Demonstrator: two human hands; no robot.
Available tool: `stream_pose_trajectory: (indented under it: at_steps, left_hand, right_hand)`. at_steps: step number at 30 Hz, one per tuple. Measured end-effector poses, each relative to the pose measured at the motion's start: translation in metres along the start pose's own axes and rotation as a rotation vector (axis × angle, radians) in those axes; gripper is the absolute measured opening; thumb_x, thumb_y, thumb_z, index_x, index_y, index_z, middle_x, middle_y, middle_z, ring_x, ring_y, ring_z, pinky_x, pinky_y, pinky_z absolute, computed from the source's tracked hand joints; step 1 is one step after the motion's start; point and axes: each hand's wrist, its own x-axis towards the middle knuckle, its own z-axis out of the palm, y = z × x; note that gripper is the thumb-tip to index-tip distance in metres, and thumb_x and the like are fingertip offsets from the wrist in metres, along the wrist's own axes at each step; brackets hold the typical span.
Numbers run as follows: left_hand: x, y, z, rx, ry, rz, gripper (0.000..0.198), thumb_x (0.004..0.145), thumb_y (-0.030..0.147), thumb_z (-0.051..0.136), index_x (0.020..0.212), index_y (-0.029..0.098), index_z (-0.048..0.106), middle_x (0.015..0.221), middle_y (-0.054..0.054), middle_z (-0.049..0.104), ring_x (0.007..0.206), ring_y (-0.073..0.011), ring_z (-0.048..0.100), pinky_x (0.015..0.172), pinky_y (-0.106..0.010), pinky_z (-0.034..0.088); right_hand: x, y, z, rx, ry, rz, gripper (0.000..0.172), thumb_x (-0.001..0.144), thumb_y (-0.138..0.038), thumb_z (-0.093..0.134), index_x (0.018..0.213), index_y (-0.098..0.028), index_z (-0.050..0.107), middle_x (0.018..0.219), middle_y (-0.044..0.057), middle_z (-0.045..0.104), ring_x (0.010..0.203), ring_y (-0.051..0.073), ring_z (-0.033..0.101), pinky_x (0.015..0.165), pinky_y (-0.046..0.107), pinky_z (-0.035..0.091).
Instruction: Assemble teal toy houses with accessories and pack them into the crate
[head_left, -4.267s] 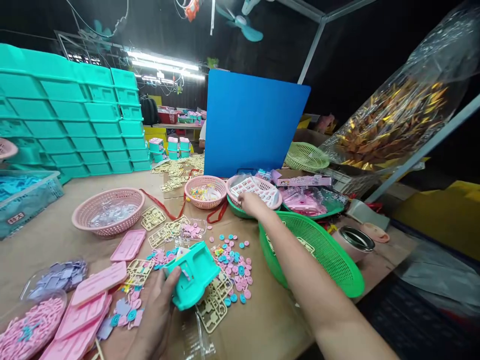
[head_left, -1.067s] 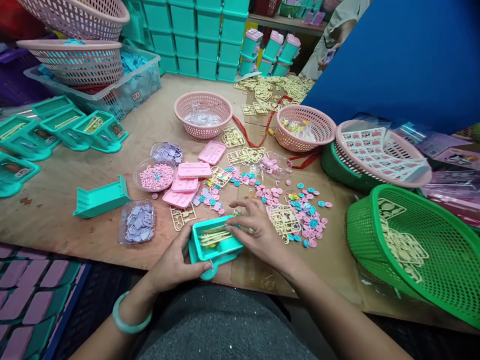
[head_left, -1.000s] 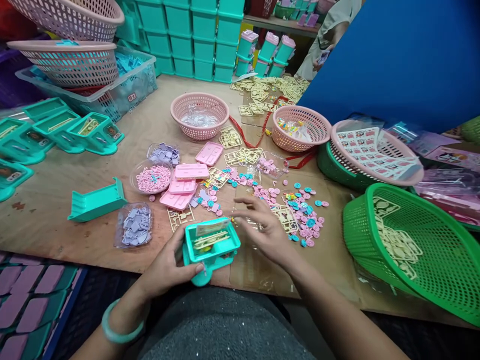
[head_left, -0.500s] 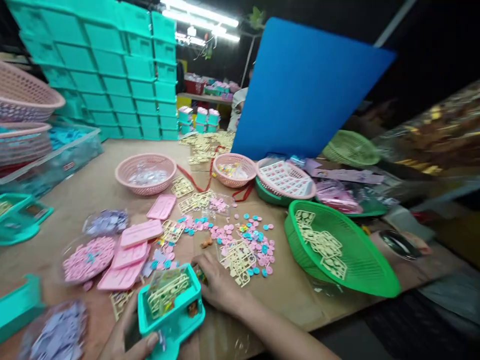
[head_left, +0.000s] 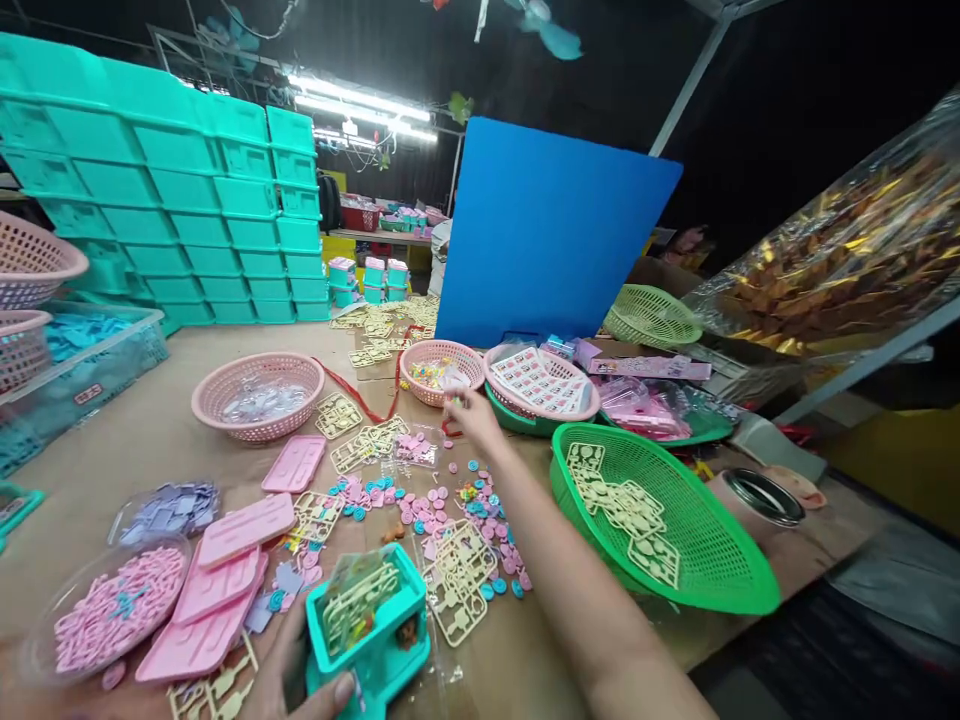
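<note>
My left hand [head_left: 289, 672] grips a teal plastic box [head_left: 369, 655] at the front of the table, thumb on its near side. Inside the box lie a cream plastic frame of parts [head_left: 361, 606] and a clear packet; a small brown figure [head_left: 407, 632] shows in a side opening. My right hand [head_left: 472, 415] reaches out over the near rim of a small pink basket [head_left: 420, 392] of colourful pieces. Its fingers pinch a small clear plastic packet [head_left: 454, 379], partly blurred. Pink and blue buttons [head_left: 427, 515] and cream frames [head_left: 459, 580] lie between the hands.
Pink trays [head_left: 225, 585] and a tub of pink pieces [head_left: 120, 605] are at left. A green basket [head_left: 720, 540] with cream frames stands right. Behind are a pink basket [head_left: 259, 425] of clear packets, stacked teal boxes [head_left: 187, 200] and a blue board [head_left: 547, 230].
My right hand has moved from beside the teal box forward to the small pink basket. My left hand still holds the box. The view has tilted up and shifted.
</note>
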Motion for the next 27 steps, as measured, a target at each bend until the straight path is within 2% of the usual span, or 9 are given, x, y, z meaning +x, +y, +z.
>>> stream_pose_trajectory:
  at_steps: [3, 5, 6, 8, 10, 14, 19, 23, 27]
  left_hand:
    - [-0.002, 0.012, 0.005, -0.019, 0.014, 0.034, 0.091, 0.065, 0.055, 0.085, 0.144, 0.028, 0.051, 0.142, -0.011, 0.063, 0.138, -0.0406, 0.051, 0.114, -0.05, 0.044]
    - [-0.001, 0.018, 0.003, -0.022, -0.018, 0.057, 0.086, 0.068, 0.051, 0.084, 0.143, 0.024, 0.05, 0.143, -0.013, 0.062, 0.136, -0.0386, 0.052, 0.11, -0.046, 0.048]
    - [-0.001, 0.02, 0.0, -0.027, -0.038, 0.065, 0.083, 0.07, 0.049, 0.084, 0.142, 0.023, 0.051, 0.143, -0.013, 0.061, 0.135, -0.0376, 0.054, 0.108, -0.044, 0.049]
    - [0.001, 0.021, -0.006, -0.033, -0.07, 0.077, 0.077, 0.072, 0.047, 0.083, 0.138, 0.022, 0.052, 0.142, -0.013, 0.062, 0.131, -0.036, 0.057, 0.105, -0.042, 0.051]
    - [-0.001, 0.02, -0.012, -0.004, -0.09, 0.086, 0.074, 0.072, 0.044, 0.083, 0.136, 0.022, 0.052, 0.137, -0.013, 0.064, 0.126, -0.0348, 0.06, 0.103, -0.043, 0.051]
    - [-0.014, 0.016, -0.02, 0.124, -0.095, 0.077, 0.071, 0.073, 0.042, 0.082, 0.134, 0.022, 0.053, 0.131, -0.012, 0.066, 0.121, -0.0339, 0.061, 0.103, -0.044, 0.05]
    - [-0.035, 0.009, -0.026, 0.115, -0.136, 0.012, 0.067, 0.074, 0.045, 0.08, 0.131, 0.022, 0.055, 0.13, -0.013, 0.066, 0.12, -0.0343, 0.062, 0.101, -0.045, 0.051]
    - [-0.048, 0.003, -0.033, 0.092, -0.165, -0.029, 0.068, 0.075, 0.045, 0.08, 0.134, 0.023, 0.053, 0.131, -0.012, 0.066, 0.12, -0.034, 0.063, 0.101, -0.045, 0.052]
    - [-0.052, 0.003, -0.037, 0.155, -0.21, -0.038, 0.07, 0.074, 0.042, 0.081, 0.136, 0.025, 0.053, 0.133, -0.012, 0.065, 0.122, -0.0347, 0.062, 0.102, -0.046, 0.052]
  right_hand:
    - [0.019, -0.031, 0.009, -0.03, 0.053, -0.091, 0.031, 0.08, -0.024, 0.062, 0.111, -0.02, 0.061, 0.122, 0.011, 0.063, 0.116, 0.023, 0.058, 0.103, 0.042, 0.048]
    - [0.002, -0.04, 0.022, -0.081, -0.014, -0.306, 0.025, 0.084, -0.028, 0.064, 0.108, -0.021, 0.064, 0.121, 0.011, 0.063, 0.116, 0.024, 0.057, 0.104, 0.043, 0.046]
    - [-0.016, -0.041, 0.029, -0.082, -0.159, -0.412, 0.021, 0.087, -0.031, 0.064, 0.105, -0.021, 0.066, 0.115, 0.009, 0.065, 0.111, 0.023, 0.06, 0.102, 0.042, 0.047]
    - [-0.062, -0.04, 0.042, -0.069, -0.595, -0.582, 0.021, 0.091, -0.037, 0.065, 0.107, -0.023, 0.067, 0.108, 0.006, 0.067, 0.104, 0.021, 0.062, 0.097, 0.039, 0.05]
    - [-0.108, -0.036, 0.051, -0.087, -0.824, -0.698, 0.021, 0.094, -0.035, 0.065, 0.11, -0.022, 0.067, 0.109, 0.006, 0.067, 0.103, 0.02, 0.062, 0.094, 0.036, 0.05]
    - [-0.158, -0.032, 0.058, -0.231, -0.806, -0.824, 0.019, 0.102, -0.023, 0.05, 0.1, -0.017, 0.068, 0.097, 0.008, 0.066, 0.092, 0.019, 0.057, 0.084, 0.034, 0.046]
    - [-0.175, -0.038, 0.053, -0.44, -0.883, -0.876, 0.021, 0.1, -0.026, 0.057, 0.083, -0.019, 0.069, 0.092, 0.006, 0.062, 0.092, 0.021, 0.05, 0.081, 0.034, 0.038]
    - [-0.193, -0.038, 0.049, -0.414, -0.9, -0.805, 0.017, 0.101, -0.026, 0.056, 0.096, -0.019, 0.07, 0.092, 0.005, 0.062, 0.09, 0.02, 0.05, 0.08, 0.032, 0.039]
    - [-0.205, -0.038, 0.049, -0.525, -0.89, -0.834, 0.019, 0.1, -0.022, 0.055, 0.087, -0.017, 0.067, 0.09, 0.006, 0.063, 0.086, 0.02, 0.05, 0.077, 0.034, 0.038]
